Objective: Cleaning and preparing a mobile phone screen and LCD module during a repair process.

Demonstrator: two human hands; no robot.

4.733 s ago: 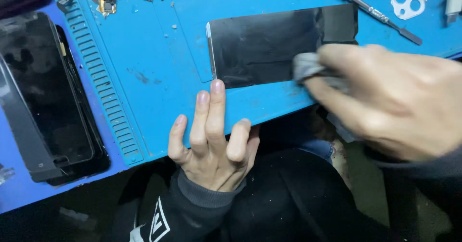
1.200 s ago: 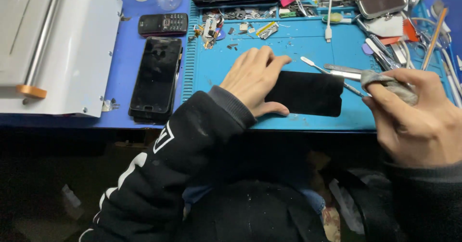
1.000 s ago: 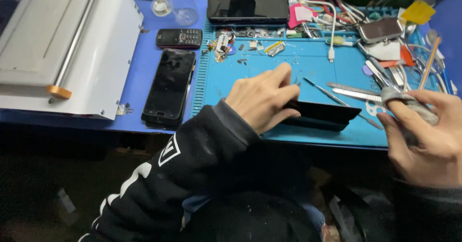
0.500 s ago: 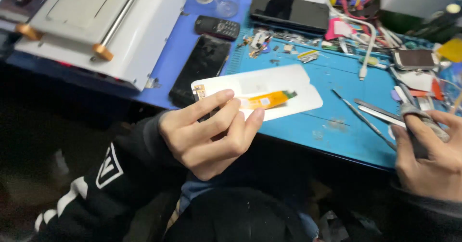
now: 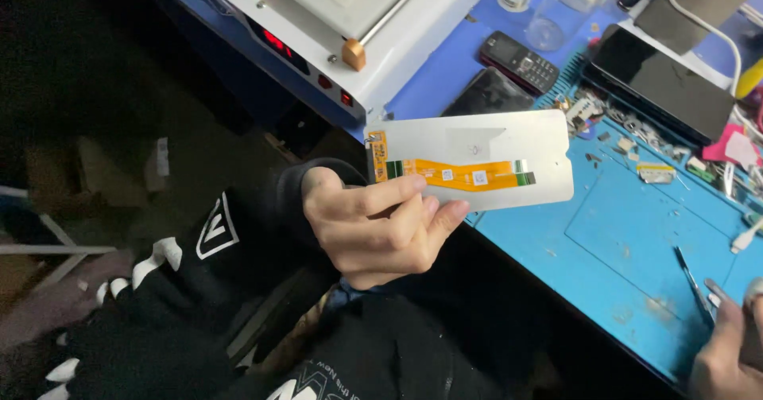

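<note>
My left hand (image 5: 381, 225), raised at centre in a black sleeve, palm toward me, fingers curled in a closed grip; my right hand (image 5: 727, 352), low at the frame corner, mostly cropped.

Phone repair workshop, prob.: blue work mat (image 5: 636, 241) w/ loose parts, phones (image 5: 518, 60), heating machine (image 5: 358, 18).

My single head-worn camera looks steeply down and rightward, close over the left hand (image 5: 380, 229), with the blue mat (image 5: 636, 249) tilted across frame.
</note>
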